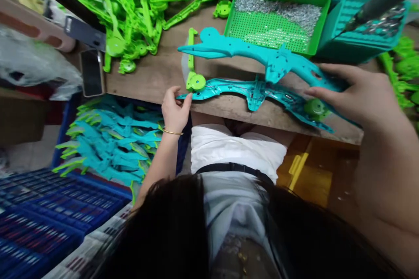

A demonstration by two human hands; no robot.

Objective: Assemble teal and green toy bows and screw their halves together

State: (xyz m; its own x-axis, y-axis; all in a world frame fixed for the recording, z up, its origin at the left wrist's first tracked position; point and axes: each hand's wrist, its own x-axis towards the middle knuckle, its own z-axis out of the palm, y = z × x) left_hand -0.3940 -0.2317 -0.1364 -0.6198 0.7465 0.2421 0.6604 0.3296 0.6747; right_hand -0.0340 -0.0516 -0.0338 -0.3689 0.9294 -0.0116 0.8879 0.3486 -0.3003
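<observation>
Bright, even light floods the wooden bench [157, 74], shadows stay soft and short. Wide-lens bending curves the edges; dark hair [170, 226] close to the lens smears out of focus, and the right forearm [386, 174] blurs.

Single head-worn view, looking steeply down, close over the wooden workbench [157, 74] and lap
</observation>
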